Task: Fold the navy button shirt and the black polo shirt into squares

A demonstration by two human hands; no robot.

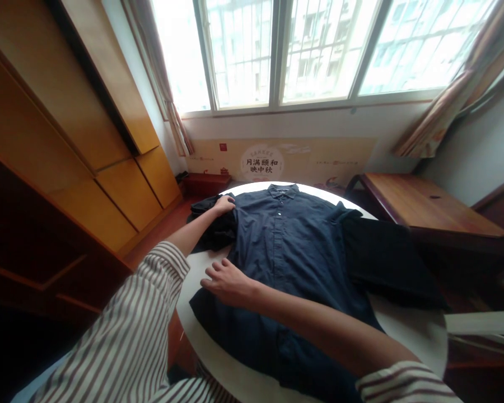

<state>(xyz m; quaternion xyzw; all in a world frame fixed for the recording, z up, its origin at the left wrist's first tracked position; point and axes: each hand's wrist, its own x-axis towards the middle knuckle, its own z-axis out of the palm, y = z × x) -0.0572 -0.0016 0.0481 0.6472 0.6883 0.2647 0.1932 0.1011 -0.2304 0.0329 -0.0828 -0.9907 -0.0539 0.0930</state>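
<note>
A dark blue button-up shirt (296, 240) lies front up on a white round table (193, 274), its collar pointing to the window. At the shirt's left shoulder, my left hand (224, 205) has its fingers closed on the cloth, beside a bunched black cloth (214, 229). My right hand (227, 281) is over the shirt's lower left side, fingers loosely bent and apart, with nothing seen in them. That forearm crosses the front of the shirt and hides part of it. Folded black clothing (392, 260) lies along the shirt's right side and reaches over the table edge.
A wooden desk (432, 201) stands at the right, beyond the table. Wooden cabinets (121, 201) line the left side. Behind the table a printed banner (311, 162) runs along the wall below the windows (319, 56). Curtains (445, 117) hang at both sides.
</note>
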